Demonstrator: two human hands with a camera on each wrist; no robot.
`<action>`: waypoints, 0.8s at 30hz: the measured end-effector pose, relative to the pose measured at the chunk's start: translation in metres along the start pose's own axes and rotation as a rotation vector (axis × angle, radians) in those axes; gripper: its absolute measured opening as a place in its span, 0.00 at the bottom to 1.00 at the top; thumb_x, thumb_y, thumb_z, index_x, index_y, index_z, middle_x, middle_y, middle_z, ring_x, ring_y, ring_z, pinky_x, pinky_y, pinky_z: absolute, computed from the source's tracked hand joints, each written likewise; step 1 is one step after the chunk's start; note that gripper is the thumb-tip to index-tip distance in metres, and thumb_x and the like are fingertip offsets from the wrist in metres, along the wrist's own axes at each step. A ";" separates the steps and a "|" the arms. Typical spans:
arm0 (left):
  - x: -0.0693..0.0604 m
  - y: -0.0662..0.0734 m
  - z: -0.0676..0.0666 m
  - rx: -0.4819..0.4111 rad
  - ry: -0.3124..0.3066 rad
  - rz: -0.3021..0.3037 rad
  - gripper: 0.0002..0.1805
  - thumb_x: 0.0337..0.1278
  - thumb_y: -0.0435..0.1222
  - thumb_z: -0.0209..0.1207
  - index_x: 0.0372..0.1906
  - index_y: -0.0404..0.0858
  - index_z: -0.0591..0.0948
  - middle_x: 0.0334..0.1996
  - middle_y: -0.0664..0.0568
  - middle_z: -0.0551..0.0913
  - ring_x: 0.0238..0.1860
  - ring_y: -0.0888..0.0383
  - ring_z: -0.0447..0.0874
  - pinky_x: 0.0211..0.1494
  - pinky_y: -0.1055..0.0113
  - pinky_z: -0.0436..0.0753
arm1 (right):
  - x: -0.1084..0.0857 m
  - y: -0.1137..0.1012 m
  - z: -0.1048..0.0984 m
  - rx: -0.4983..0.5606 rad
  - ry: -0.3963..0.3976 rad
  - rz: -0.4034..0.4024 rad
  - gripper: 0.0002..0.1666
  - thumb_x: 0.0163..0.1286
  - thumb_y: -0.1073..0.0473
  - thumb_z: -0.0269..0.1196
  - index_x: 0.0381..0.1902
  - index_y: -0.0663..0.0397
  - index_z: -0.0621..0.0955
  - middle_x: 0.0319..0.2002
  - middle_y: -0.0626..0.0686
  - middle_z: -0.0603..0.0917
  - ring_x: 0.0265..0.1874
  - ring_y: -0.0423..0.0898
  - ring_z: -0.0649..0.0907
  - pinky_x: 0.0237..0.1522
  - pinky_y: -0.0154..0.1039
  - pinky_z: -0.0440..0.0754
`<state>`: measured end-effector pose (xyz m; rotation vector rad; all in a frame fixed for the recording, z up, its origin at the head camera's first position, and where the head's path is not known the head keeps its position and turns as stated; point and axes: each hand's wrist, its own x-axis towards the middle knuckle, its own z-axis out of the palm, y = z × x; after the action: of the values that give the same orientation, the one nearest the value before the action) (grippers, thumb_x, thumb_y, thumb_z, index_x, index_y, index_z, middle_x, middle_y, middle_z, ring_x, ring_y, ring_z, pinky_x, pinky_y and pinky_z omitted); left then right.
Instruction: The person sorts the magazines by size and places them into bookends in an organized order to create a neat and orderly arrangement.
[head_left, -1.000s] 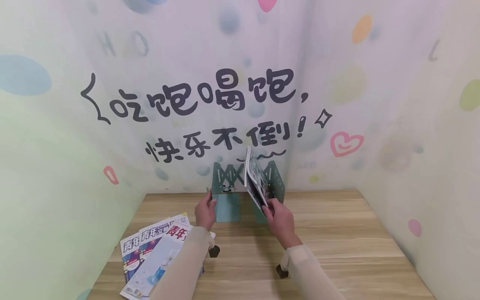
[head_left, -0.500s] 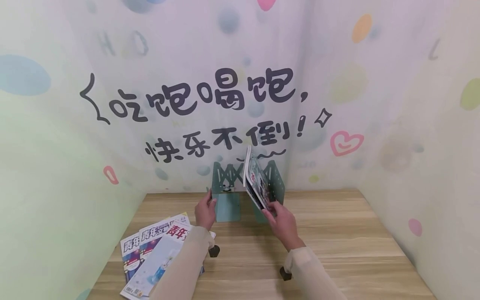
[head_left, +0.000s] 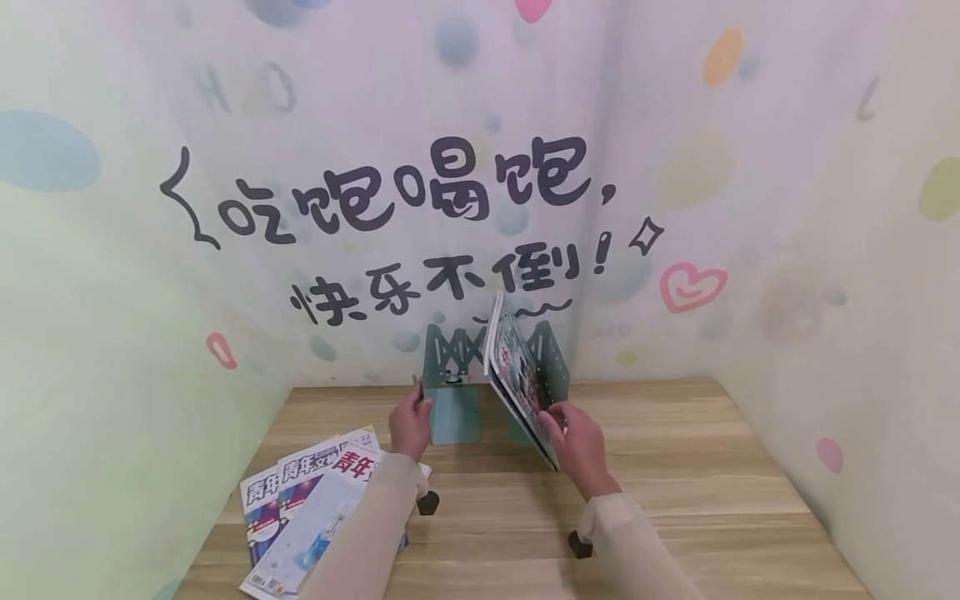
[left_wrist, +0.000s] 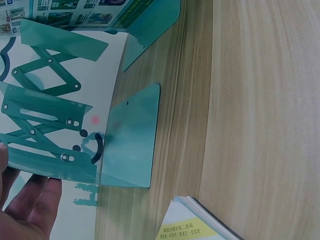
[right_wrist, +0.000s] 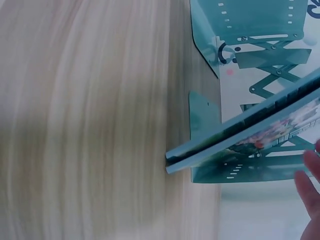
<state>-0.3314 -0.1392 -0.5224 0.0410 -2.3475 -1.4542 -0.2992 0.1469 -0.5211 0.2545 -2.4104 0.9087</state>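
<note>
Nearest to me, a fan of loose magazines (head_left: 300, 533) lay on the surface (head_left: 675, 500), on the near side of the left fingers and to their left. The left hand (head_left: 411, 425) pinched the left end panel of the green bookend (head_left: 456, 417) between thumb and fingers. The right hand (head_left: 576, 442) held its fingers extended beside the cover, not wrapped round it; I could not confirm firm contact. Just left of those fingers, the two upright magazines (head_left: 512, 367) stood tilted between the end panels. I judged them light, flexible and slick, liable to splay; both were best gripped together near the lower corner. The bookend appeared thin, stiff and light, best held by a panel rim. The printed wall (head_left: 750, 167) rose beyond both hands.
</note>
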 end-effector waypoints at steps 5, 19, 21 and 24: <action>0.000 0.000 -0.001 0.003 -0.009 -0.011 0.25 0.71 0.34 0.52 0.70 0.40 0.68 0.63 0.42 0.74 0.60 0.43 0.76 0.57 0.49 0.79 | 0.007 0.008 -0.002 -0.051 0.122 0.013 0.19 0.67 0.52 0.65 0.46 0.62 0.79 0.42 0.62 0.84 0.41 0.58 0.82 0.43 0.55 0.81; -0.001 -0.003 -0.002 -0.007 -0.017 -0.001 0.24 0.72 0.34 0.51 0.70 0.40 0.68 0.64 0.43 0.73 0.61 0.44 0.74 0.59 0.50 0.77 | 0.042 0.019 -0.014 0.095 -0.103 0.052 0.41 0.68 0.64 0.63 0.75 0.52 0.59 0.64 0.64 0.72 0.52 0.62 0.79 0.54 0.60 0.77; 0.000 -0.004 -0.002 -0.008 -0.015 0.007 0.25 0.72 0.34 0.51 0.70 0.40 0.68 0.64 0.44 0.73 0.61 0.44 0.74 0.59 0.50 0.78 | 0.046 0.019 -0.015 0.107 -0.144 0.049 0.41 0.68 0.65 0.62 0.75 0.51 0.59 0.65 0.65 0.71 0.53 0.63 0.79 0.55 0.61 0.75; 0.001 -0.004 -0.001 -0.008 -0.010 0.011 0.25 0.71 0.34 0.51 0.70 0.41 0.68 0.64 0.44 0.74 0.61 0.44 0.75 0.58 0.51 0.78 | 0.051 0.019 -0.018 0.135 -0.212 0.078 0.41 0.70 0.64 0.60 0.76 0.47 0.56 0.67 0.65 0.69 0.54 0.63 0.79 0.54 0.61 0.76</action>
<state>-0.3324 -0.1427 -0.5255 0.0190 -2.3461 -1.4616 -0.3405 0.1739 -0.4927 0.3239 -2.5704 1.1324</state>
